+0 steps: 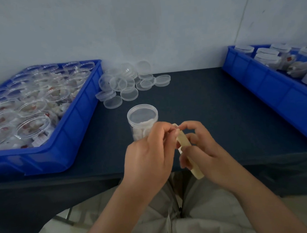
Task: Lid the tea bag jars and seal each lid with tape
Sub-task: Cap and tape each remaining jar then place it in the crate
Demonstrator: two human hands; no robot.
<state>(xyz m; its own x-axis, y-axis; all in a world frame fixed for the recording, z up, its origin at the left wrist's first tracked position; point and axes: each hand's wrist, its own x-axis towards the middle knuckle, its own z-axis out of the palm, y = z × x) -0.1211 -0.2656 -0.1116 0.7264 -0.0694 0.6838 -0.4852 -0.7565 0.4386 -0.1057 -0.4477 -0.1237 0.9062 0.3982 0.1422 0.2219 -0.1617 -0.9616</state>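
Taking the lidded jar [142, 117] in the middle of the dark counter [211, 113] as my marker, I read across from the left. Well to the left of that jar sits a blue tray [75, 124], packed with open jars [33, 126] of tea bags, none of them lidded. Between this tray and the jar, a little behind it, lies a loose heap of clear lids [129, 94], some stacked, some flat.

The jar itself stands upright with its lid on and tea bags inside. Just in front of it, partly covering its lower wall, is the left hand [149, 155]: fingers curled, thumb and forefinger pinching at the top edge of a beige tape roll [184, 141]. To the right of the jar and nearer me, the right hand [202, 149] grips the roll, fingers curled round it, the roll seen edge-on between both hands.

Far right of the jar, a second blue tray [265, 85] holds capped jars [267, 56].
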